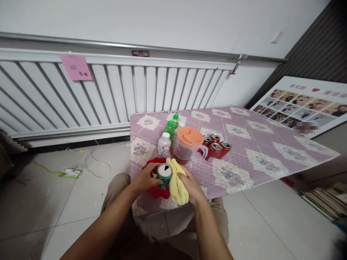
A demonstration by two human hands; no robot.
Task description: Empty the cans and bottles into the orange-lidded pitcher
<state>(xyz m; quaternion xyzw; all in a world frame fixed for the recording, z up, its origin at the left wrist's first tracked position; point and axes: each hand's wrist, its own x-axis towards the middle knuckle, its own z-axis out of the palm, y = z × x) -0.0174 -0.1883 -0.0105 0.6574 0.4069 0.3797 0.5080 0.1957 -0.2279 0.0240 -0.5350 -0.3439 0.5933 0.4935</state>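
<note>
My left hand (145, 179) is wrapped around the green can (164, 176) over the red bowl (157, 190) at the bench's (244, 151) near edge, my right hand (192, 186) closed on the yellow cloth (177, 182) against it.

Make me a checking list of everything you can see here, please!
Surface: table with a purple flowered cloth.
Job's things: green can over a red bowl; yellow cloth pressed to the can.
Clutter: jug with an orange lid, red cans, bottles.
Grippers: left hand holds the can; right hand holds the yellow cloth.
Cables: white and green cords and a power strip on the floor.
Surroundings: radiator with a pink note, photo board, books.
</note>
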